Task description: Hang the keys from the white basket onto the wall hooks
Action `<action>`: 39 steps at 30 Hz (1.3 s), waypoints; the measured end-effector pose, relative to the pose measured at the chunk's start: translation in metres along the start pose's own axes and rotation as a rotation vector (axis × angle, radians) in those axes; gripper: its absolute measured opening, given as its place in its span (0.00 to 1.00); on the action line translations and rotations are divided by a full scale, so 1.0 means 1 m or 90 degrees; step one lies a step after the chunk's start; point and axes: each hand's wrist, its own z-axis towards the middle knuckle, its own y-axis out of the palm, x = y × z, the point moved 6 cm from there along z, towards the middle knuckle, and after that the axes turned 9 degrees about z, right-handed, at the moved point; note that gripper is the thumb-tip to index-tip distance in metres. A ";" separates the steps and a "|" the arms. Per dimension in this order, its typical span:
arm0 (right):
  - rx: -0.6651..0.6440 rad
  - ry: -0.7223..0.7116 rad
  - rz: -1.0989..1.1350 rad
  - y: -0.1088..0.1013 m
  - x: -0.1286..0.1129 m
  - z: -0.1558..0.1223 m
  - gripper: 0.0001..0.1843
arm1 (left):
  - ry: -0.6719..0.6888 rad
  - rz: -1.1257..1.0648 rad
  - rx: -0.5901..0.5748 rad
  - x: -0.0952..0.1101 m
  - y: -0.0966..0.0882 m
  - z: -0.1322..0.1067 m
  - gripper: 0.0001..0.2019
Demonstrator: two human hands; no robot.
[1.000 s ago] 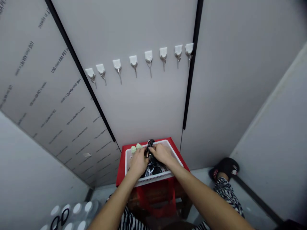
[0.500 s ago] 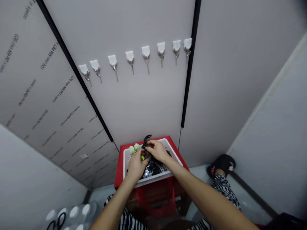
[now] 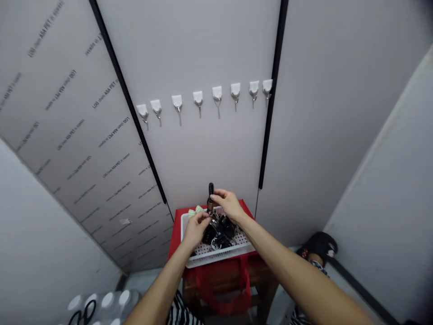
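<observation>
My right hand (image 3: 230,206) pinches a black strap keychain (image 3: 211,189), its loop standing up above the basket's back rim. Lower down, my left hand (image 3: 195,230) closes its thumb and fingers by the keychain's metal end; exactly what they grip is too small to make out. Under both hands is a white perforated plastic basket (image 3: 216,261). A pile of black keychains (image 3: 226,228) with metal rings lies in it. A pale green checked bow (image 3: 196,210) shows at the basket's back left, partly behind my left hand.
Several white adhesive hooks (image 3: 217,93) run in a row across the grey wall panel, between black strips. Beneath the basket is a red bag (image 3: 177,234) on a wooden stool. White-capped bottles (image 3: 108,299) and black-handled scissors (image 3: 88,311) are at lower left.
The black strap keychain has been lifted and now stands upright above the pile. My hands have risen slightly with it. The view has shifted, so the hooks appear lower and further right.
</observation>
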 end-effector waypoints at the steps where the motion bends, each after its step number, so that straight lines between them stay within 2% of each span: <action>1: -0.008 -0.010 0.011 0.006 -0.007 0.002 0.11 | 0.009 -0.034 0.004 0.005 -0.002 -0.001 0.06; 5: -0.049 -0.039 0.041 0.034 -0.033 0.013 0.12 | 0.036 -0.117 0.032 0.023 -0.012 -0.006 0.07; 9: -0.090 -0.081 0.049 0.071 -0.064 0.028 0.12 | 0.042 -0.169 0.083 0.042 -0.031 0.004 0.07; 14: -0.137 -0.156 0.046 0.133 -0.108 0.047 0.11 | 0.097 -0.197 0.208 0.086 -0.082 0.022 0.09; 17: -0.133 -0.181 -0.008 0.166 -0.124 0.060 0.07 | 0.135 -0.175 0.276 0.108 -0.115 0.028 0.07; 22: -0.101 -0.191 -0.058 0.201 -0.134 0.082 0.08 | 0.123 -0.134 0.361 0.122 -0.156 0.034 0.05; 27: -0.040 -0.189 -0.132 0.211 -0.131 0.105 0.10 | 0.117 -0.110 0.393 0.123 -0.175 0.043 0.05; 32: 0.023 -0.197 -0.233 0.205 -0.121 0.120 0.08 | 0.095 -0.072 0.390 0.115 -0.172 0.049 0.04; 36: 0.035 -0.221 -0.283 0.191 -0.114 0.113 0.09 | 0.050 -0.039 0.362 0.106 -0.167 0.046 0.07; 39: -0.006 -0.257 -0.371 0.170 -0.101 0.097 0.11 | 0.017 -0.012 0.334 0.096 -0.164 0.043 0.10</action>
